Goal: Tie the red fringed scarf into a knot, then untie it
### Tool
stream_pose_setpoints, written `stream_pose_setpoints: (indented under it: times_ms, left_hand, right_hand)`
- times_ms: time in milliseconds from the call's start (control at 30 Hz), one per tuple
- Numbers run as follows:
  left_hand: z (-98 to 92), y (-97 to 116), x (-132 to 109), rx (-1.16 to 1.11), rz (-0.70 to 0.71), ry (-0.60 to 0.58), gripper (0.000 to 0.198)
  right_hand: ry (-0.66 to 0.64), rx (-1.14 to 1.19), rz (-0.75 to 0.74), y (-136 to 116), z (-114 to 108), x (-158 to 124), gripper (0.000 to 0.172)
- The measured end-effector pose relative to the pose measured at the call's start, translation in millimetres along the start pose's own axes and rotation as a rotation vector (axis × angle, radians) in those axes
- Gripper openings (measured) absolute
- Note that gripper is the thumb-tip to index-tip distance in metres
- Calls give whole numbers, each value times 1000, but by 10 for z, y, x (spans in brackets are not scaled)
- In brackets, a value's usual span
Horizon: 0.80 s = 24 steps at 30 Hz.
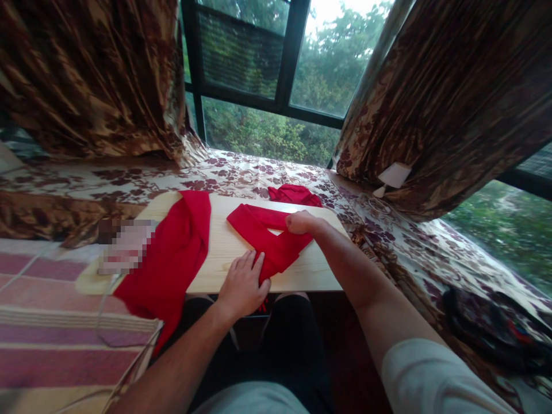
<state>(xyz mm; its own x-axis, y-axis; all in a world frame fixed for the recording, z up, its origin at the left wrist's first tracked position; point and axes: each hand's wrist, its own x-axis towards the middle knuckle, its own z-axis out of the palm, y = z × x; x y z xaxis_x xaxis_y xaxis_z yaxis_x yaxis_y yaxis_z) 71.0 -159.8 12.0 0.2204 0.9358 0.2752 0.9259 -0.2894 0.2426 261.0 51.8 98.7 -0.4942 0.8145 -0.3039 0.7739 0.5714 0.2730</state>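
A red scarf [280, 253], a long band of cloth, lies folded on a light wooden board [218, 241], its bends enclosing a small gap. My left hand [244, 282] rests on the scarf's near left part, fingers stretched out and thumb apart. At the far right side my right hand [301, 222] is closed on the scarf's upper band, with the fingertips partly hidden. Red strands hang below the board's near edge by my left hand. A second red cloth [176, 259] drapes over the left part of the board and hangs down its front.
Behind the board, another crumpled red cloth [295, 194] lies on the floral-covered ledge [241, 167]. A blurred-out object with a white cable sits at the board's left end. Farther right are a small lamp [394, 175] and a black bag [491, 328]. Striped bedding [64, 322] is at left.
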Motion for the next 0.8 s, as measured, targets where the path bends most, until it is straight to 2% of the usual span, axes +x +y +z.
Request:
stream_pose_setpoints:
  times_ms: [133,333,567,700,800]
  left_hand:
    - [-1,4,-3,-3,-12,-8,67]
    - [4,0,-3,-11,-11,-11,67]
    - [18,-16,4,-34,-7,1,72]
    - [12,-12,1,-33,0,0,71]
    - [6,-10,0,-21,1,-6,71]
  right_hand:
    - [-16,-33,-5,47,25,54,39]
    - [85,36,-65,143,4,56,40]
    - [97,24,-21,1,96,68,33]
    - [318,20,31,-94,175,-14,35]
    - [482,79,174,-146,243,-93,39]
